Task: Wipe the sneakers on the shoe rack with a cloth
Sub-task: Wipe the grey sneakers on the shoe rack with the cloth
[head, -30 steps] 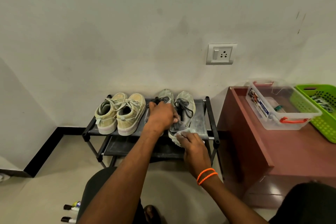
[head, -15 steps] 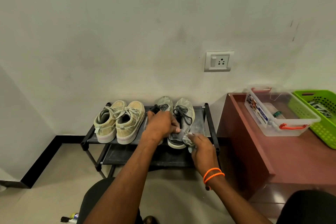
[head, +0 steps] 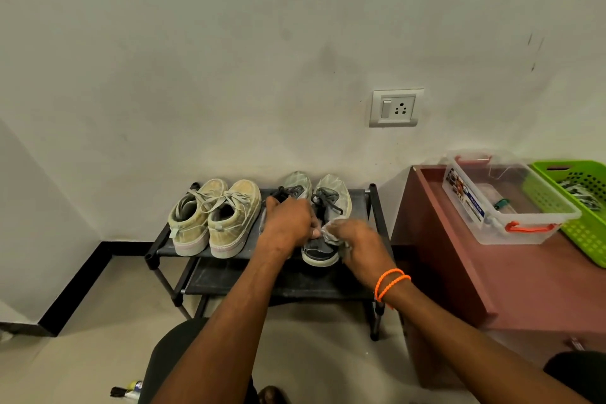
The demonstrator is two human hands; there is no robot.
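Note:
A black two-tier shoe rack stands against the wall. On its top shelf sit a beige pair of sneakers at the left and a grey pair with dark laces at the right. My left hand grips the left grey sneaker, covering most of it. My right hand holds a pale cloth against the inner side of the right grey sneaker, near its heel. Orange bands circle that wrist.
A reddish-brown cabinet stands right of the rack, carrying a clear plastic box and a green basket. A wall socket is above. Small bottles lie on the floor near my knee.
My right hand with the cloth has moved up along the right grey sneaker, from its heel toward its side. My left hand has stayed on the left grey sneaker.

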